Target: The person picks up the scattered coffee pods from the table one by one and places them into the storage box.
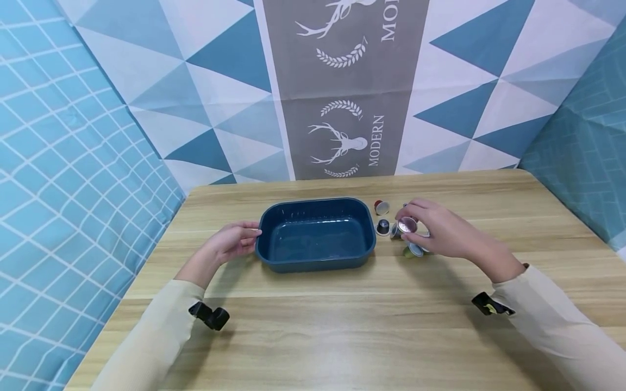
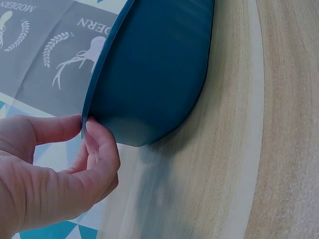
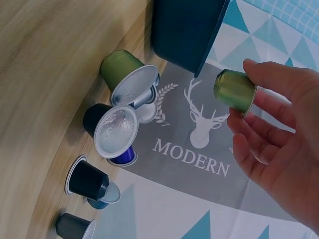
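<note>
My left hand (image 1: pixel 233 241) pinches the left rim of a dark blue rectangular tray (image 1: pixel 313 265) between thumb and fingers; the left wrist view shows the rim (image 2: pixel 88 102) between the fingertips. In my right hand (image 1: pixel 442 229) is a green coffee capsule (image 3: pixel 235 90), held by its foil edge between thumb and fingers. Its silvery lid faces up in the head view. Below that hand, on the wooden table, several other capsules cluster right of the tray: a green one (image 3: pixel 119 68), a black one with a foil lid (image 3: pixel 116 132) and a blue one (image 3: pixel 123 157), partly hidden.
Beside the tray's right end lie a red capsule (image 1: pixel 381 207) and a dark one (image 1: pixel 383 226) standing on its lid. The wooden table (image 1: pixel 323 336) runs back to a patterned cloth wall (image 1: pixel 342 81). Blue tiled cloth (image 1: pixel 63 179) hangs along the left side.
</note>
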